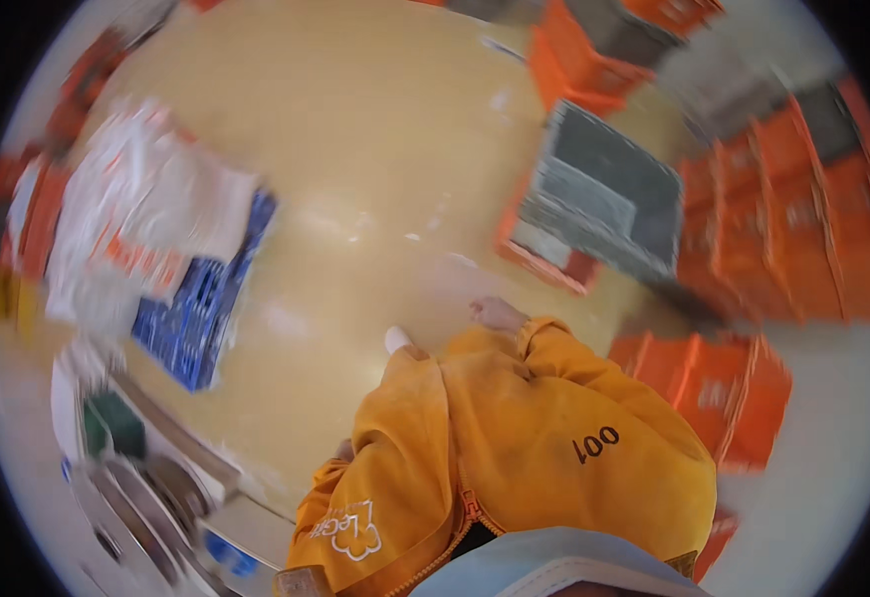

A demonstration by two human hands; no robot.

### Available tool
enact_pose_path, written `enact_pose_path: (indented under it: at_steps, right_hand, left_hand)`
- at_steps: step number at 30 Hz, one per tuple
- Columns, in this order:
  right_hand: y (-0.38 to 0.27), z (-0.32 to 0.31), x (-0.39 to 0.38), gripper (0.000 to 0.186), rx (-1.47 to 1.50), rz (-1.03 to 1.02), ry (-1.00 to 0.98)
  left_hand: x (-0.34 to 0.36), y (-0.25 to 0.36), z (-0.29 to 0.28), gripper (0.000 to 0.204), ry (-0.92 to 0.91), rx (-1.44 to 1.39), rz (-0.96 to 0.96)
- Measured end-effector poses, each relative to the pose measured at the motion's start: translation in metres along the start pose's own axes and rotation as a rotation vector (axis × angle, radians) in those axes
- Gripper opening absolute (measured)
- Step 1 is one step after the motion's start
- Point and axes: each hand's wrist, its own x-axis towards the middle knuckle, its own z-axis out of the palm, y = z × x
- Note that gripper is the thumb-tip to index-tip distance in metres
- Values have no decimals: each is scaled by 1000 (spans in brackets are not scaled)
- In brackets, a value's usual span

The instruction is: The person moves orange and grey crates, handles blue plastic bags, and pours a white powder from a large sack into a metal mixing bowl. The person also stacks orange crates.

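Orange fabric: loose yellow-orange jacket [544, 438] fills the lower frame, soft and creased.
Right hand [496, 313]: bare, held out over the glossy tan floor [375, 149]; holds nothing; whether the fingers are curled, cannot tell through blur.
Left hand [343, 450]: mostly hidden by the sleeve; state unclear.
Nearest thing: grey ribbed plastic crate [604, 194], hard-walled, resting on an orange one, near the right hand but apart.
Left side: white crumpled plastic bags [146, 209] over a blue latticed crate [201, 308].
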Motion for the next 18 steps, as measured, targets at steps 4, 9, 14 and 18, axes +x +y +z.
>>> enact_pose_path:
  at_steps: [4, 9, 14, 18]
  right_hand:
    - [92, -12, -52, 38, 119, 223, 501]
    - [179, -27, -106, 43, -70, 624, 139]
    - [293, -78, -135, 28, -573, 301, 296]
    - [350, -203, -108, 48, 47, 651, 723]
  left_hand:
    - [103, 74, -140, 15, -22, 460, 67]
    - [209, 240, -252, 23, 324, -275, 343]
    - [175, 452, -163, 36, 194, -314, 542]
    - [202, 431, -73, 33, 51, -164, 498]
